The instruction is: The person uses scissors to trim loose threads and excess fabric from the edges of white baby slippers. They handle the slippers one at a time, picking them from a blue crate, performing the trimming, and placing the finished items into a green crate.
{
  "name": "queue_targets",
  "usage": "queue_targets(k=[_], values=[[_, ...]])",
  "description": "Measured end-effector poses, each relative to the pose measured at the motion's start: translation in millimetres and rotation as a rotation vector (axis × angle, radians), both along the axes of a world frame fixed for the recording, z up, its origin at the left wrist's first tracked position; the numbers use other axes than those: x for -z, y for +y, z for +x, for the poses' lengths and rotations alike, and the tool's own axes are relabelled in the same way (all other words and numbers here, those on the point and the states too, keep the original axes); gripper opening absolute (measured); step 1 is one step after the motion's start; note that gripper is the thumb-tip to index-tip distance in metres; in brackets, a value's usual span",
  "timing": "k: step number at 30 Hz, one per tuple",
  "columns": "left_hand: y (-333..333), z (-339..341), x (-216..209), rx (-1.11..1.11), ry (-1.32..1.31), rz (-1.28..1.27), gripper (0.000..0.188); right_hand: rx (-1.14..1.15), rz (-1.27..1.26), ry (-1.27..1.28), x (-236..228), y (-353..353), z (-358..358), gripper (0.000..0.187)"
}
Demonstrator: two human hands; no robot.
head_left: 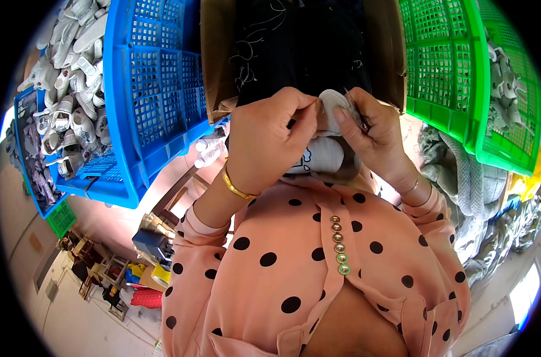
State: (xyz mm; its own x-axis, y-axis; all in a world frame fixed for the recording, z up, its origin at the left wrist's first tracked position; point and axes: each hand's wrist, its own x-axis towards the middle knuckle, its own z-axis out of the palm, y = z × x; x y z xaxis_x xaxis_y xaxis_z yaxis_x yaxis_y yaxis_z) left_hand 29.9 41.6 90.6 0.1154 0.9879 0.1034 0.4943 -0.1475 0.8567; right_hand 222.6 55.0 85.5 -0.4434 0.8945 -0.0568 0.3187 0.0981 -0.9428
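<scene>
Both my hands are raised close together in front of my lap. My right hand [374, 128] grips a small pale shoe [331, 102], its thumb pressed on the shoe's edge. A small dark, shiny object shows between that hand's fingers, too hidden to name. My left hand [270, 134] is closed in a pinch beside the shoe, thumb against forefinger; what it pinches, if anything, is too small to see. Just below the hands lies a white shoe [329, 156] with a dark-outlined print, partly covered by my left hand.
Left stands a blue plastic crate [157, 89], with many small white shoes [74, 113] beyond its wall. Green crates [446, 65] on the right hold more pale shoes [504, 86]. Brown cardboard [220, 59] flanks dark cloth [297, 53] with loose white threads. Grey textile [470, 178] is heaped below the green crates.
</scene>
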Motion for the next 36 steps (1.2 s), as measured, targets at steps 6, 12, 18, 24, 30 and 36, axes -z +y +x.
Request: queue_targets(k=[6, 12, 18, 24, 30, 36], values=[[0.2, 2.8, 5.2, -0.049, 0.39, 0.121, 0.007, 0.029, -0.018, -0.023, 3.4, -4.5, -1.3, 0.017], [29.9, -53.6, 35.0, -0.252, 0.68, 0.092, 0.011, 0.226, -0.48, 0.436, 14.6, -12.7, -0.8, 0.018], [5.4, -24.3, 18.5, 0.244, -0.579, -0.585, 0.028, 0.276, -0.68, 0.597, 16.7, -9.4, -0.5, 0.014], [-5.2, 0.0, 17.6, 0.085, -0.406, -0.445, 0.013, 0.299, -0.638, 0.543, 17.6, -7.3, 0.4, 0.016], [-9.7, 15.3, 36.6, -0.067, -0.343, -0.248, 0.009, 0.228, 0.173, -0.057, 28.8, 9.2, 8.3, 0.037], [-2.2, 20.8, 47.8, -0.105, -0.366, -0.28, 0.008, -0.078, 0.76, -0.7, 27.4, 27.0, 28.6, 0.045]])
